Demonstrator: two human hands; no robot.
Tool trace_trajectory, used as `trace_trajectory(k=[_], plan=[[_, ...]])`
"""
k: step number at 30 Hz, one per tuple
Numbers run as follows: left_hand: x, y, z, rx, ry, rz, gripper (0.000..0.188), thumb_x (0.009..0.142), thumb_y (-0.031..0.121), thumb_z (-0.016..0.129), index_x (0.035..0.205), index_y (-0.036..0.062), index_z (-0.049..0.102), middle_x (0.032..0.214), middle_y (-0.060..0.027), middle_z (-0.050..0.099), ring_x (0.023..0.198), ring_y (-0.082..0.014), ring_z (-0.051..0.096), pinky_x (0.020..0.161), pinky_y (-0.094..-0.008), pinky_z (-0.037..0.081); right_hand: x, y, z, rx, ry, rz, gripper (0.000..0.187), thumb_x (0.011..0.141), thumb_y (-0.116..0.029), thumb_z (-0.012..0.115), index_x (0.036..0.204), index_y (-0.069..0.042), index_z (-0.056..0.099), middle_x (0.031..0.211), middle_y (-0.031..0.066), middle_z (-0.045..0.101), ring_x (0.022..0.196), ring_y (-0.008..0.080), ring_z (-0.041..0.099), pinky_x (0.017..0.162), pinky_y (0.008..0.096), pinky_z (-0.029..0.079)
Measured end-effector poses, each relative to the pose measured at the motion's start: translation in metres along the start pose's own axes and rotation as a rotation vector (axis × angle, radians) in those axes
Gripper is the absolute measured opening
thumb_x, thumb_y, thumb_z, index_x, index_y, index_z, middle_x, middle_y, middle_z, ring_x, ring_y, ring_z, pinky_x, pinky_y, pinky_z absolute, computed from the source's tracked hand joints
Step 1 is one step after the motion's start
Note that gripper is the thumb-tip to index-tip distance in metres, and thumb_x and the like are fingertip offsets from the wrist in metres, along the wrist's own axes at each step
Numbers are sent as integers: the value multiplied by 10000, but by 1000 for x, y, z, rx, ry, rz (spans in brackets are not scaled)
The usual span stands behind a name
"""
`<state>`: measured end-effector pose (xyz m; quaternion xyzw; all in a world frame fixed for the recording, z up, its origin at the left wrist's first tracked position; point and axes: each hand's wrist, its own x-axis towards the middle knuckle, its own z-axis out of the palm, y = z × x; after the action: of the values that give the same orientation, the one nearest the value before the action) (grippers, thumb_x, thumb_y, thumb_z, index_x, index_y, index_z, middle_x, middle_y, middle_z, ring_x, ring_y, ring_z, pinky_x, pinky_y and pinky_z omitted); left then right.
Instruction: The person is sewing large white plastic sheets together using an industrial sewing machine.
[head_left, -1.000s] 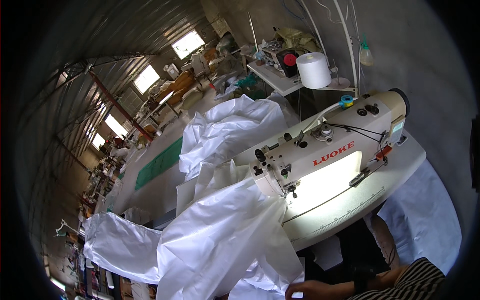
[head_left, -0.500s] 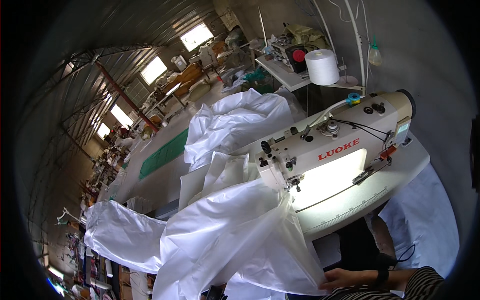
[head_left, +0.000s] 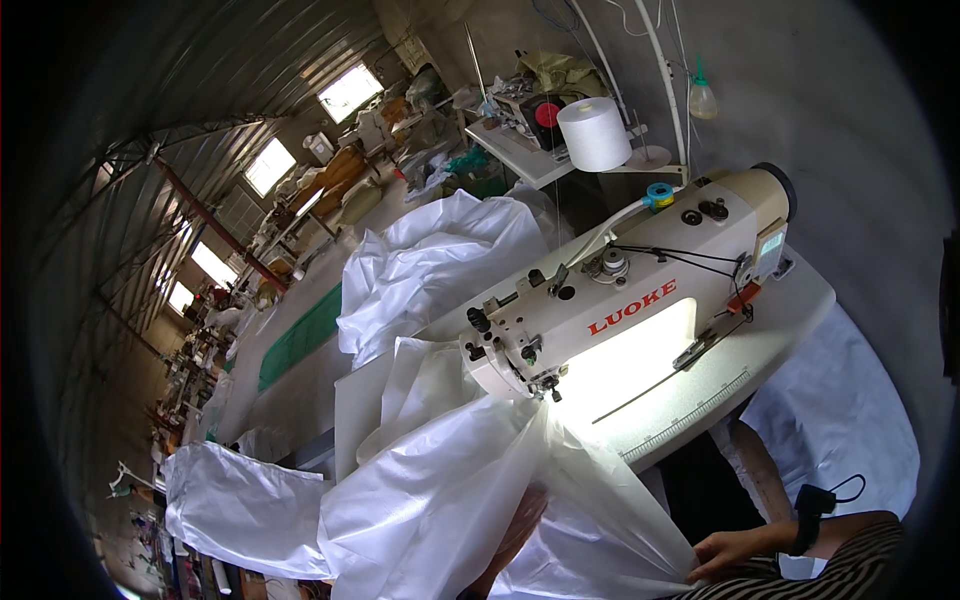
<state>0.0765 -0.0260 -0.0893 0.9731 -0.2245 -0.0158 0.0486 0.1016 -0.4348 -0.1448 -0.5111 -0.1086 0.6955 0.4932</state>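
Note:
A large, shiny white plastic-like sheet runs from under the head of a sewing machine down toward me, in loose folds. At the lower right my right hand is closed on the sheet's near edge, pulling it taut. My left hand shows in part between folds of the sheet, below the needle area. Its fingers are hidden by the material. The sheet is gathered tightly at the machine's needle end, where the lamp lights the bed brightly.
A heap of white sheet lies on the table behind the machine. A green cloth is farther left. A white thread cone stands at the back, near a hanging bottle. More white material hangs at the right.
My view has shifted, so the machine appears farther left. My left hand has come into sight among the folds. My right hand, with the sheet's edge, has moved right.

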Motion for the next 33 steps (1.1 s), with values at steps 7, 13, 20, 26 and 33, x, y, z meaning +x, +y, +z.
trace_trajectory(k=[7, 13, 20, 26, 33], plan=[[-36, -14, -14, 10, -94, -142, 474, 869, 253, 612, 1289, 55, 519, 1353, -149, 499, 1287, -288, 455, 1010, -476, 425, 67, -4, 20, -605, 113, -510, 421, 973, -435, 547, 1165, -77, 658, 987, 145, 700, 923, 281, 678, 841, 341, 513], [-83, -31, -35, 19, -763, -463, 328, 888, 170, 559, 1183, 41, 622, 1245, -186, 588, 1212, -306, 531, 967, -459, 462, 109, -5, 29, -1199, 81, -677, 287, 929, -357, 571, 968, -79, 632, 809, 158, 636, 752, 327, 637, 675, 396, 506], [-15, 46, -43, 8, -123, -183, 406, 809, 206, 666, 1174, 73, 548, 1227, -114, 530, 1116, -280, 504, 910, -441, 425, 105, -199, -57, -1236, 994, -896, 202, 928, -320, 605, 948, -121, 633, 731, 65, 680, 654, 262, 678, 581, 372, 527], [0, -2, 42, 35, 28, -14, 542, 821, 152, 670, 1335, 69, 522, 1440, -89, 470, 1364, -276, 411, 1065, -428, 404, 166, -261, -79, -1220, 1042, -651, 399, 880, -440, 622, 996, -58, 623, 815, 118, 675, 763, 326, 668, 682, 435, 532], [-6, 3, 40, -314, 272, 39, 319, 823, 6, 649, 1141, 37, 657, 1280, -67, 618, 1236, -283, 547, 1006, -400, 470, 192, -266, -119, -1396, 1194, -678, 231, 922, -315, 555, 943, -144, 709, 750, 103, 687, 727, 295, 686, 680, 427, 545]])
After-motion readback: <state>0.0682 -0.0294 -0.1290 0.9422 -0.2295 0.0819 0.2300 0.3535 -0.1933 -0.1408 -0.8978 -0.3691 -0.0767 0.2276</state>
